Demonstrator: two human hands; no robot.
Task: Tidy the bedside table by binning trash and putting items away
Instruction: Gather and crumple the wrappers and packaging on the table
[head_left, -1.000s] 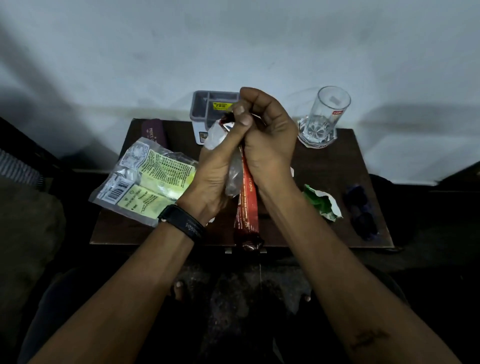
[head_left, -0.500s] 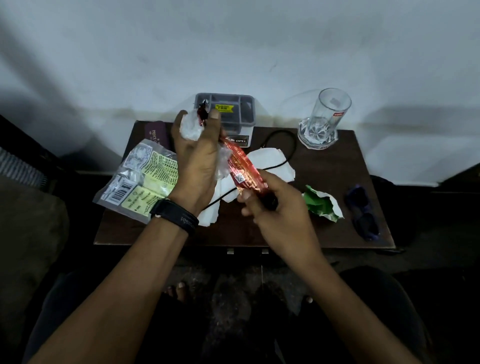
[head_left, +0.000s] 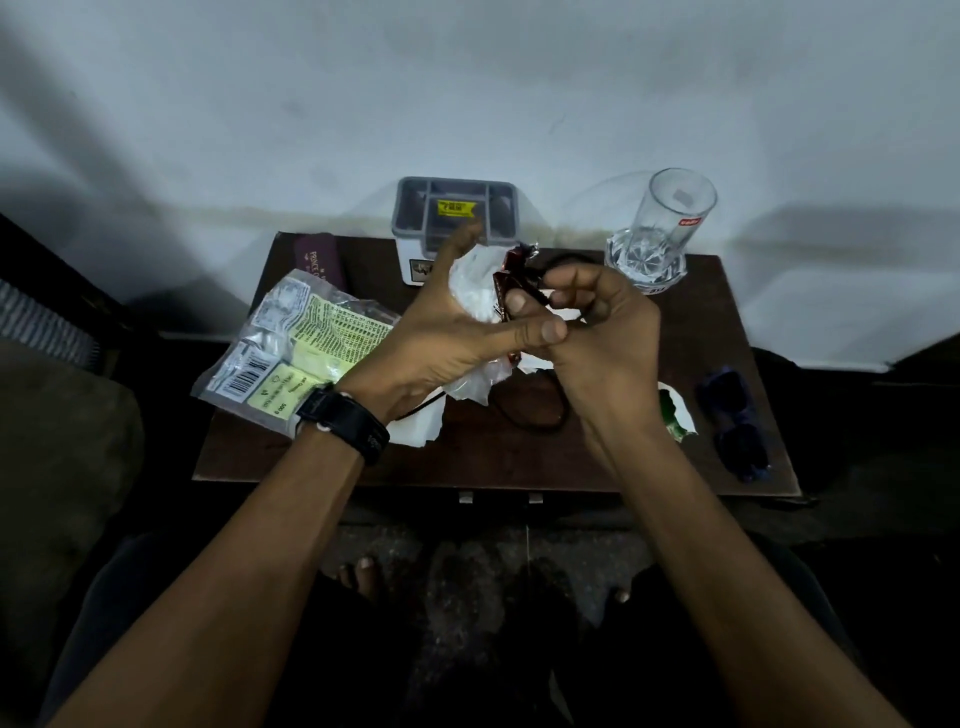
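glass (head_left: 670, 228) right of organiser box (head_left: 457, 223)

Dark brown tabletop (head_left: 519, 462). At back: maroon booklet (head_left: 318, 260) left, grey divided box (head_left: 413, 260) centre, glass tumbler (head_left: 670, 218) right. Overhanging left edge: clear packet (head_left: 301, 343), yellow-green label. Centre: white paper (head_left: 415, 431), black cable loop (head_left: 535, 423). Right: green wrapper (head_left: 675, 415), dark sunglasses (head_left: 737, 421).

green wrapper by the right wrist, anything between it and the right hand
nothing visible does: the green wrapper lies on the table right beside the right wrist. but the right hand is busy, its fingers pinching the red wrapper together with the left hand
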